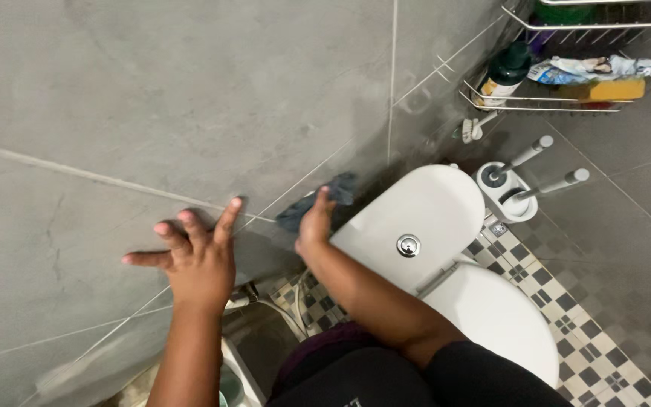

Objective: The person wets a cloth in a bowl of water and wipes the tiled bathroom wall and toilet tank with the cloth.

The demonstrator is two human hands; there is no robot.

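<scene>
head view: cloth [318, 200] under right fingers [319, 213]

— How is the left hand [199, 260] set?
— Flat, palm forward, fingers spread wide, forearm reaching straight up from below.
— And the right hand [314, 226]?
— Arm stretched forward across the body, elbow bent, fingers pointing up and pressed together.

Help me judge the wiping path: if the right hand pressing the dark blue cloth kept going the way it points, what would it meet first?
The right hand points along the grey tiled wall; beyond the dark blue cloth, probably only bare tile, as far as visible.
</scene>
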